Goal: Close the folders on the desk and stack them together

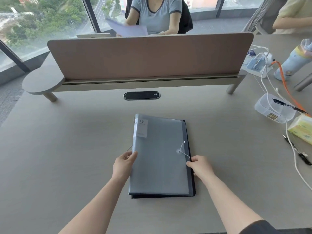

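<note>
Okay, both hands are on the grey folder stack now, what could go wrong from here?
1. The translucent grey plastic folder sits slightly askew on the dark folder beneath; squaring them from the side edges could make the smooth top one slide off.
2. The white elastic cord near the right hand looks loose at its button, so the cover may spring open.
3. The left hand grips only a thin edge, which may slip.

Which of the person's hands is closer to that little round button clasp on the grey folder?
Right. The right hand grips the folder's right edge just below the button clasp; the left hand holds the opposite edge, across the cover.
</note>
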Action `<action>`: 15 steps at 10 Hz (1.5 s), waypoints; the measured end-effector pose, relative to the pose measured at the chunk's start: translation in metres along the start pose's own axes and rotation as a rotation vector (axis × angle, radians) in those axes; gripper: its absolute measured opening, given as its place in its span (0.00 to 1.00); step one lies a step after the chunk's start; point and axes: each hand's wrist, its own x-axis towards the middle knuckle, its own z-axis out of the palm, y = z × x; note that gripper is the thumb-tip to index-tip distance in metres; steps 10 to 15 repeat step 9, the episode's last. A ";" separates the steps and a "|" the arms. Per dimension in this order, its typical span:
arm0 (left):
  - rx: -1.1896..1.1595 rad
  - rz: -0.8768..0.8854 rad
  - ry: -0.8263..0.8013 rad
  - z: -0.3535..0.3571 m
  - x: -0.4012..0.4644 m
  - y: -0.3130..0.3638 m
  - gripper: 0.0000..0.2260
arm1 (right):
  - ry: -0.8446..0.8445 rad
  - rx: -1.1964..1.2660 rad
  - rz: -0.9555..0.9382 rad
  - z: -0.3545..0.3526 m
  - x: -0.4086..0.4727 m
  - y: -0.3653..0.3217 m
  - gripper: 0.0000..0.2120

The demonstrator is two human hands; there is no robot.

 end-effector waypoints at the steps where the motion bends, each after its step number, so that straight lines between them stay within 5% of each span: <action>1: -0.001 0.008 -0.001 -0.003 -0.001 0.001 0.08 | 0.006 -0.013 -0.021 0.003 -0.003 -0.002 0.07; 15: 0.056 0.034 0.063 -0.005 -0.018 0.000 0.12 | 0.010 -0.115 -0.122 -0.004 -0.011 0.010 0.10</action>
